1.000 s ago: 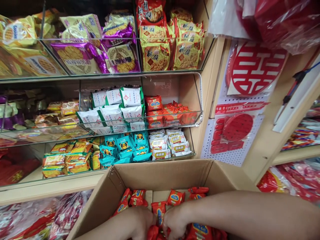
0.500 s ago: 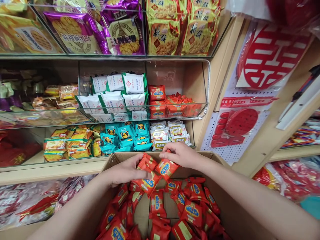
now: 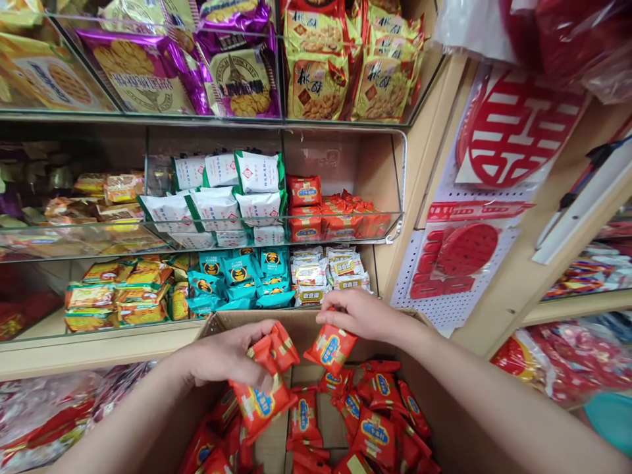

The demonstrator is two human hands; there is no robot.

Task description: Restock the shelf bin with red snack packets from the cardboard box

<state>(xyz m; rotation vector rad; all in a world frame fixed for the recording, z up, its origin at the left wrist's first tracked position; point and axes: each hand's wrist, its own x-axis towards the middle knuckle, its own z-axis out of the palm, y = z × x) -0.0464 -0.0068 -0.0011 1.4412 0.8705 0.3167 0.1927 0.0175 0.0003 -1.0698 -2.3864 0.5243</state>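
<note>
My left hand [image 3: 224, 357] is closed on a bunch of red snack packets [image 3: 264, 382] held above an open cardboard box [image 3: 457, 421]. A little to its right, my right hand [image 3: 358, 315] pinches a single red packet [image 3: 330, 349] by its top edge. Both hands hover over the box's far half. Several more red packets [image 3: 365, 424] lie loose on the box floor below them. On the middle glass shelf, the right compartment [image 3: 345, 217] holds matching red packets in a low stack.
Glass-fronted shelves fill the wall: white-green packets [image 3: 222, 197], teal packets [image 3: 237, 276], yellow ones [image 3: 118, 296], big biscuit bags [image 3: 316, 79] on top. A pegboard with red paper decorations [image 3: 513, 125] hangs right. Red bagged goods [image 3: 567, 362] sit lower right.
Both hands rose out of the box bottom with red packets. Since half a second ago they parted a little, the left bunch dropping lower and the right packet hanging free.
</note>
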